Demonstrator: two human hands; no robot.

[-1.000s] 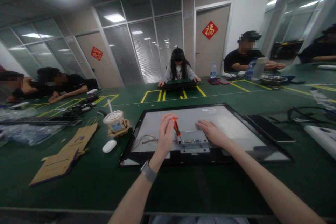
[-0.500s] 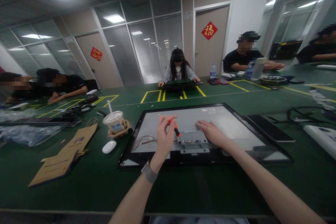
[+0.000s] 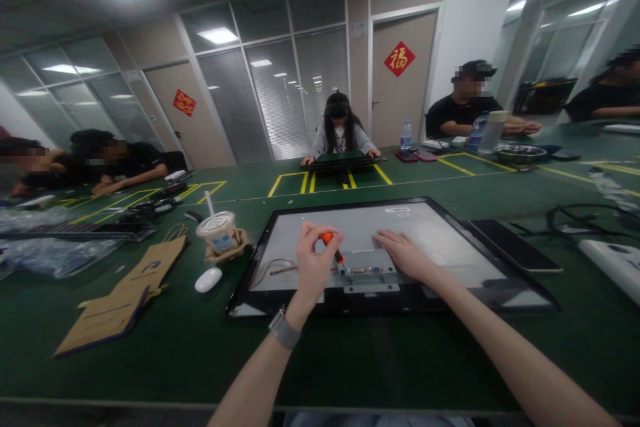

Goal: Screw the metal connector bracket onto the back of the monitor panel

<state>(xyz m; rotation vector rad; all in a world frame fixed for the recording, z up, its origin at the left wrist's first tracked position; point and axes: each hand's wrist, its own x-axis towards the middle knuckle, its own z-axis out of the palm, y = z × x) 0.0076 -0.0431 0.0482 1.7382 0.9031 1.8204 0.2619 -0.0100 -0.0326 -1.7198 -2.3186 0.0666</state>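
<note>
A monitor panel (image 3: 440, 233) lies back side up on the green table, its black frame around a grey metal back. My left hand (image 3: 316, 253) pinches the orange and black handle of a screwdriver (image 3: 328, 238). The screwdriver leans down, its tip at the left part of the metal bracket (image 3: 367, 260) that carries the video ports (image 3: 369, 270); the exact contact point is too small to make out. Just right of the bracket, my right hand (image 3: 403, 252) lies flat on the metal back with fingers stretched out. Thin cables (image 3: 273, 268) run left of my left hand.
Left of the panel are a white mouse (image 3: 208, 279), a lidded drink cup (image 3: 220, 232) with a straw and a brown paper bag (image 3: 130, 287). A black phone (image 3: 515, 244) lies at the right. Across the table, a person (image 3: 340, 130) holds another dark panel (image 3: 345, 162).
The fingers of my left hand have shifted around the screwdriver's handle, whose orange end now shows between thumb and finger. My right hand has stayed in place.
</note>
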